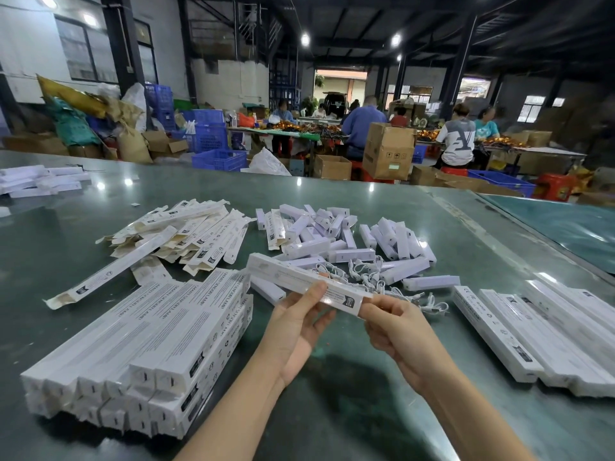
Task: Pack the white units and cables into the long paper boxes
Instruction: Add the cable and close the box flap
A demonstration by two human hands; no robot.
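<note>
Head view: both hands hold one long white printed paper box (306,282) above the green table (349,377).

The left hand (296,331) pinches the box at mid-length; the right hand (396,331) curls round its near end. Loose white plastic units (352,241) and thin white cables (369,277) lie just beyond it, flat unfolded boxes (186,234) at left, a stack of closed boxes (149,347) beside the left forearm. The box looks light and easily crushed: grip its edges, not the broad faces.
</note>
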